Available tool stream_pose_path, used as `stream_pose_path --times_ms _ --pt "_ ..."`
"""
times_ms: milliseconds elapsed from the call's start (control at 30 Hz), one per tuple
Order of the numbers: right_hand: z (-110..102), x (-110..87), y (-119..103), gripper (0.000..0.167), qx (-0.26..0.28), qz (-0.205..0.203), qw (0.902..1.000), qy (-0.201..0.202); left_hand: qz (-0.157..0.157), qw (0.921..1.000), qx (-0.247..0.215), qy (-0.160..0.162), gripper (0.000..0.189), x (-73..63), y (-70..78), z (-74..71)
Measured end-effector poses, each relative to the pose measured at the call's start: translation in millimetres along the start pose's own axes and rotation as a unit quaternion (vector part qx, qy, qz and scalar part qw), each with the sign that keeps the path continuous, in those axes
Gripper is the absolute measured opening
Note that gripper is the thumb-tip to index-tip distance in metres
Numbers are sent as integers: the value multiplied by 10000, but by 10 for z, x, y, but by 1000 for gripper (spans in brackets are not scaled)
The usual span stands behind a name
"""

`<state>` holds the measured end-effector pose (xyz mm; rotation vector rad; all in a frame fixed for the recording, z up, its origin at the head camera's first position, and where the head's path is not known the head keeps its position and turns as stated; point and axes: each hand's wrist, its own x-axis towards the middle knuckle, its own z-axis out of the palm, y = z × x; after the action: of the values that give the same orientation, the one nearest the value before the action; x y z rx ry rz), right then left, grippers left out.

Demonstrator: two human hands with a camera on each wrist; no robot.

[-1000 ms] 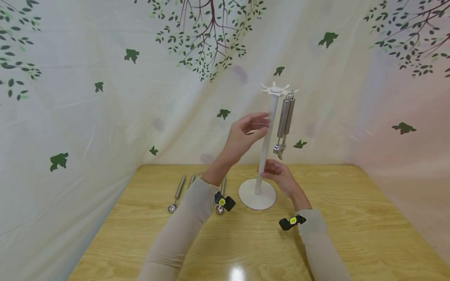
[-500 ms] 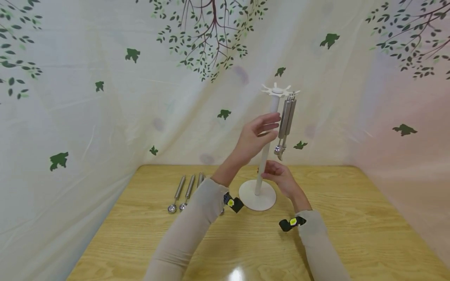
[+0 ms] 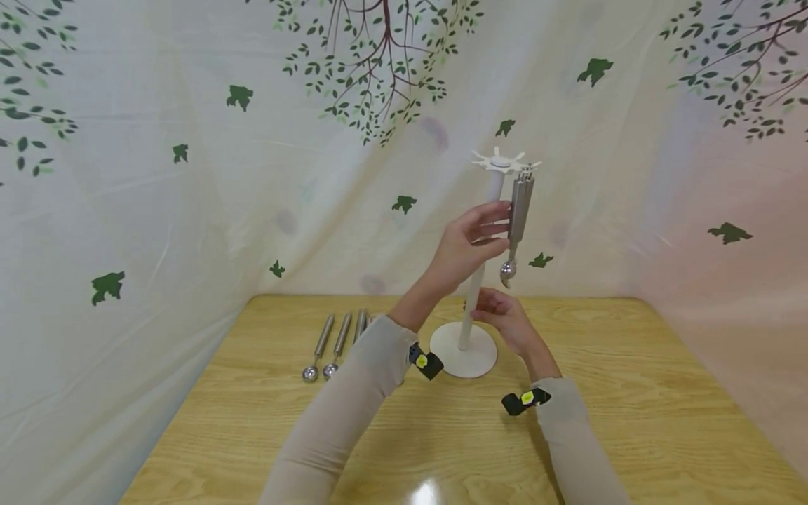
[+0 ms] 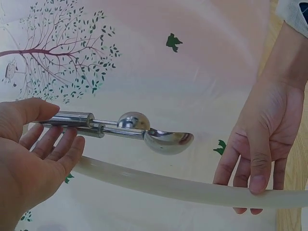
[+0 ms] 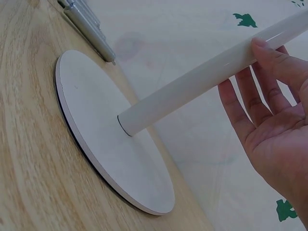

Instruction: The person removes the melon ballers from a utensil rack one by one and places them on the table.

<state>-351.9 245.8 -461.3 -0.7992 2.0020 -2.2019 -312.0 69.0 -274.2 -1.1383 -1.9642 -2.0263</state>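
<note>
A white stand (image 3: pixel 463 361) has a round base, a tall pole and a ring of hooks on top. From its right-side hooks hang steel ice cream scoops (image 3: pixel 522 207), handles up. My left hand (image 3: pixel 463 245) reaches past the upper pole; in the left wrist view its thumb lies over a scoop handle (image 4: pixel 72 118) with the fingers curled beneath. Two scoop bowls (image 4: pixel 168 142) stick out beyond that hand. Low on the pole (image 5: pixel 192 79), my right hand (image 5: pixel 276 91) grips it between thumb and fingers.
Several more scoops (image 3: pixel 320 340) lie side by side on the wooden table (image 3: pixel 252 435), left of the stand and partly behind my left sleeve. A cream curtain (image 3: pixel 328 231) with printed branches and leaves hangs behind the table's back edge.
My left hand has moved right across the pole to the hanging scoops and now holds a handle there. The right hand has stayed on the lower pole.
</note>
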Motion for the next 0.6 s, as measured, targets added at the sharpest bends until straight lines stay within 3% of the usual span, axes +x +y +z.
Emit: stream_pose_path --times_ms 600 --pt "-17 -3 4 39 -100 205 9996 138 -545 9972 -494 118 51 17 -85 -3"
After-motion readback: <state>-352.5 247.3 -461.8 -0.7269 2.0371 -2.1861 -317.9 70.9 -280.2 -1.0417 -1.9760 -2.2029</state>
